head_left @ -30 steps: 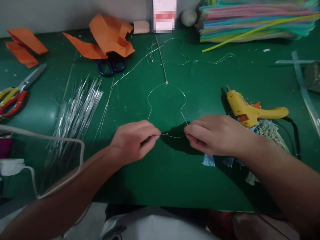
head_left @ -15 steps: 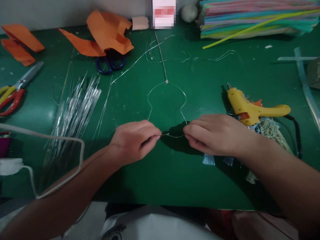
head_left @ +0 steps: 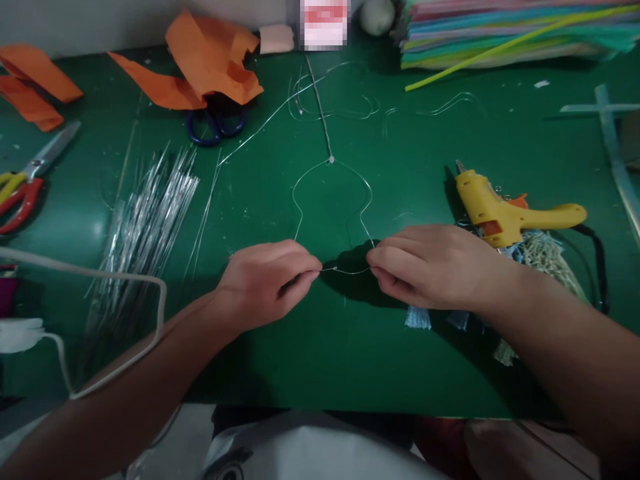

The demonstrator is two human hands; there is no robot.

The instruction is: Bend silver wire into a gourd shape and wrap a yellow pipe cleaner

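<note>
A thin silver wire (head_left: 371, 195) is bent into a rounded, bell-like loop over the green table. Its top meets a whitish knob on the end of a dark twisted stem (head_left: 320, 107). At the loop's lower left, my left hand (head_left: 273, 280) is closed, thumb and forefinger pinching the wire. Opposite it, my right hand (head_left: 425, 267) pinches the lower right part of the same wire. Between the fingertips the wire sags slightly, with a small joint or twist near the middle. The inner fingers of both hands are hidden.
A yellow glue gun (head_left: 493, 210) lies on tassels (head_left: 547, 267) at right. Cut wires (head_left: 150, 220) and red-handled scissors (head_left: 30, 180) are on the left. Orange paper (head_left: 210, 60) covers blue-handled scissors (head_left: 215, 127). Colourful pipe cleaners (head_left: 500, 40) lie at back. A white cable (head_left: 100, 267) crosses near my left forearm.
The camera view has shifted slightly, so the table's things sit a little differently. Both hands keep their pinch on the wire, and the loop's shape looks the same.
</note>
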